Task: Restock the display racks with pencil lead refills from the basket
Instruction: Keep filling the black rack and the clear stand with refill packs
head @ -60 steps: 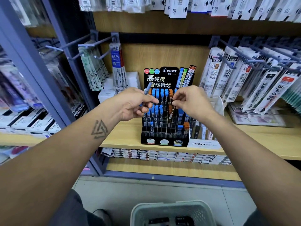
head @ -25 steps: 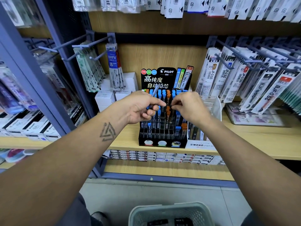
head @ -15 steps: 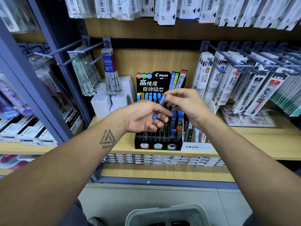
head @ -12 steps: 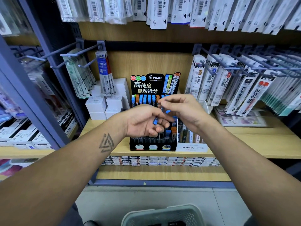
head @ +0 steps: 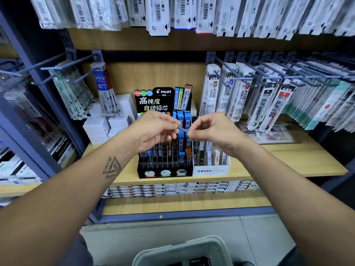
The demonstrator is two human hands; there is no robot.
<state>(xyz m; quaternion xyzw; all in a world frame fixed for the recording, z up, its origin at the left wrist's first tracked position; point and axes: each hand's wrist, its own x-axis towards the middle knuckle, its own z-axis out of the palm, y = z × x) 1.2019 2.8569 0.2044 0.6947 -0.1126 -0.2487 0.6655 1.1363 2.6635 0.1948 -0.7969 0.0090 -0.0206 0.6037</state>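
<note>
A black Pilot display rack [head: 165, 170] stands on the wooden shelf, its slots partly filled with blue-capped and orange-capped lead refill cases. In front of it my left hand [head: 155, 131] and my right hand [head: 209, 131] meet, each pinching one end of a slim blue lead refill case [head: 183, 129] that spans the gap between them. The pale green basket [head: 182, 252] sits on the floor at the bottom edge, with dark packs inside.
A white Mono refill box [head: 211, 169] stands right of the rack. White boxes [head: 103, 127] are stacked to the left. Packaged pen refills hang on pegs [head: 249, 93] at right, left and above. Flat boxes line the shelf below [head: 172, 189].
My right hand left the orange refills in the rack and came to the blue case held in my left hand. The view tilted up and shifted left.
</note>
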